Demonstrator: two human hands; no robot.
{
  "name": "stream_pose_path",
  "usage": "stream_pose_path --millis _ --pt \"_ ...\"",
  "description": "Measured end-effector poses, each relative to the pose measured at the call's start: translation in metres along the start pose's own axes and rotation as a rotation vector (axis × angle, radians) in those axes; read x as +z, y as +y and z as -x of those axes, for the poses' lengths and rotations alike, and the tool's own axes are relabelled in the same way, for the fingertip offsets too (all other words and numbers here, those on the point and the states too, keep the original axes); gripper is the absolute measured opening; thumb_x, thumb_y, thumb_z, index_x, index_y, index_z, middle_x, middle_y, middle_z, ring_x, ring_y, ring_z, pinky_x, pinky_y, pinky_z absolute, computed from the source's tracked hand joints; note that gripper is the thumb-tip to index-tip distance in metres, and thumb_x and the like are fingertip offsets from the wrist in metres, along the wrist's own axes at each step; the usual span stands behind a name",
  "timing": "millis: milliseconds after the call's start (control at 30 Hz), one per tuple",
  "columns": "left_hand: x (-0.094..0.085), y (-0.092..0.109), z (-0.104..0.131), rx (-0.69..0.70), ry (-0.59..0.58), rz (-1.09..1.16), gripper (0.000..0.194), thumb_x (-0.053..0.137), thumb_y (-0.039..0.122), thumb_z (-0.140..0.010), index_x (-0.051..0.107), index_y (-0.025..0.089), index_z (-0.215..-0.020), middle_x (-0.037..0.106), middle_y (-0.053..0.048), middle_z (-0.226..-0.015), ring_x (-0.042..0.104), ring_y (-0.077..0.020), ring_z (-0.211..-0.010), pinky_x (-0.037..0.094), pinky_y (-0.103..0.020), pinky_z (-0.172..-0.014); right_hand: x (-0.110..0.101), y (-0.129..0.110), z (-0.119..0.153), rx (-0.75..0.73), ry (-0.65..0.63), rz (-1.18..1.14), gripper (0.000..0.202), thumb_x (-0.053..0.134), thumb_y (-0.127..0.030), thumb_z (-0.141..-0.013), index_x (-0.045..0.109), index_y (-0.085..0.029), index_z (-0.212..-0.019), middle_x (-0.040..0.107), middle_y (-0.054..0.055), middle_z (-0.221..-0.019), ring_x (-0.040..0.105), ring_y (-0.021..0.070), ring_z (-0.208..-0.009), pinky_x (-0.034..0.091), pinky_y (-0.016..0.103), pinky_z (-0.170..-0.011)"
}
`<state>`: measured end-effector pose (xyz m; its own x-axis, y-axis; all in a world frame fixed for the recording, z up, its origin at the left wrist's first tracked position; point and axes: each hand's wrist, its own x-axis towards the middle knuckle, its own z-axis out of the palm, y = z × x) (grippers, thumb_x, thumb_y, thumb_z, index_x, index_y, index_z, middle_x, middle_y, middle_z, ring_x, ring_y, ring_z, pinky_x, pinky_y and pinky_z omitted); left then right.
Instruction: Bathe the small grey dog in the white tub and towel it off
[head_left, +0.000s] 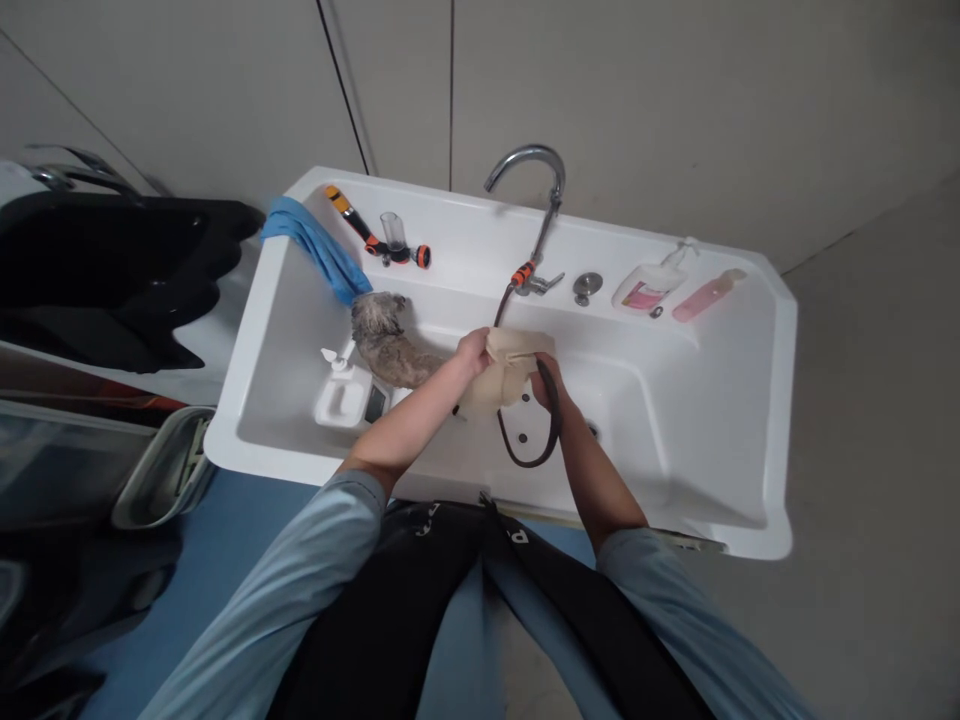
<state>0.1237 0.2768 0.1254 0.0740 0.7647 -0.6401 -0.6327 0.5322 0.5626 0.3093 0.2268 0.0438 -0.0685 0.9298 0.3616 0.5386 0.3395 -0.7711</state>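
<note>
Over the middle of a white tub, a beige cloth is stretched between my two hands. My left hand is closed on its left edge. My right hand grips the right side, its fingers partly hidden by the cloth and a dark hose. The hose runs from the tap and loops down past my right hand. Left of the cloth, a small wet furry animal, which looks like a dog, is in the tub, its hind part hidden behind my left forearm.
A white jug with a pump stands by the animal. On the back ledge are an orange-and-black spray nozzle, a curved tap, a pump bottle and a pink bottle. A blue cloth hangs over the left corner.
</note>
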Motion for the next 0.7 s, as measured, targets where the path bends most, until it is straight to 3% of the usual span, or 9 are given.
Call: stream_pose_path --millis 133,300,433,567,633,700 --pt "0.011 0.005 -0.001 0.029 0.006 -0.05 0.011 0.064 0.005 -0.097 0.073 0.011 -0.094 0.067 -0.002 -0.064 0.07 -0.0169 -0.059 0.062 -0.026 -0.068 -0.015 0.002 0.008 0.054 -0.065 0.234 0.01 0.066 -0.027 -0.09 0.072 -0.021 -0.095 0.076 0.011 -0.087 0.072 0.0306 -0.092 0.061 0.046 -0.096" --pt "0.023 0.012 -0.012 0.157 -0.012 -0.22 0.016 0.065 0.005 -0.098 0.069 0.014 -0.086 0.057 0.005 -0.059 0.057 -0.0109 -0.053 0.051 -0.02 -0.062 -0.027 -0.01 0.011 0.205 -0.179 0.494 0.024 0.055 -0.032 -0.106 0.072 -0.021 -0.095 0.081 0.016 -0.096 0.075 0.0323 -0.097 0.059 0.043 -0.095" --pt "0.022 0.016 -0.024 0.299 -0.009 -0.5 0.016 0.063 0.014 -0.105 0.071 0.014 -0.091 0.068 -0.001 -0.075 0.066 -0.014 -0.07 0.056 -0.024 -0.073 -0.018 -0.016 0.021 0.248 -0.162 0.437 0.025 0.055 -0.032 -0.107 0.073 -0.02 -0.096 0.081 0.017 -0.099 0.076 0.0326 -0.103 0.059 0.045 -0.1" --pt "-0.01 -0.006 -0.031 0.348 0.059 -0.771 0.022 0.056 0.018 -0.111 0.073 0.015 -0.097 0.078 -0.01 -0.099 0.073 -0.0199 -0.1 0.056 -0.03 -0.093 0.011 -0.014 0.044 0.186 -0.126 0.168 0.026 0.052 -0.034 -0.108 0.075 -0.024 -0.102 0.082 0.014 -0.112 0.077 0.0291 -0.111 0.062 0.045 -0.107" --pt "-0.034 -0.029 -0.033 0.254 0.085 -0.909 0.025 0.058 0.01 -0.106 0.069 0.016 -0.084 0.075 -0.011 -0.087 0.073 -0.024 -0.101 0.055 -0.033 -0.093 0.027 -0.011 0.052 0.199 -0.113 -0.008 0.025 0.055 -0.04 -0.107 0.077 -0.028 -0.106 0.083 0.012 -0.12 0.078 0.0292 -0.117 0.063 0.047 -0.111" --pt "-0.057 -0.052 -0.035 0.154 0.074 -1.026 0.03 0.066 0.004 -0.095 0.064 0.017 -0.068 0.065 -0.008 -0.067 0.073 -0.0284 -0.095 0.055 -0.037 -0.089 0.041 -0.008 0.055 0.228 -0.177 -0.136 0.024 0.061 -0.047 -0.105 0.078 -0.03 -0.102 0.084 0.011 -0.114 0.08 0.0308 -0.116 0.065 0.051 -0.112"
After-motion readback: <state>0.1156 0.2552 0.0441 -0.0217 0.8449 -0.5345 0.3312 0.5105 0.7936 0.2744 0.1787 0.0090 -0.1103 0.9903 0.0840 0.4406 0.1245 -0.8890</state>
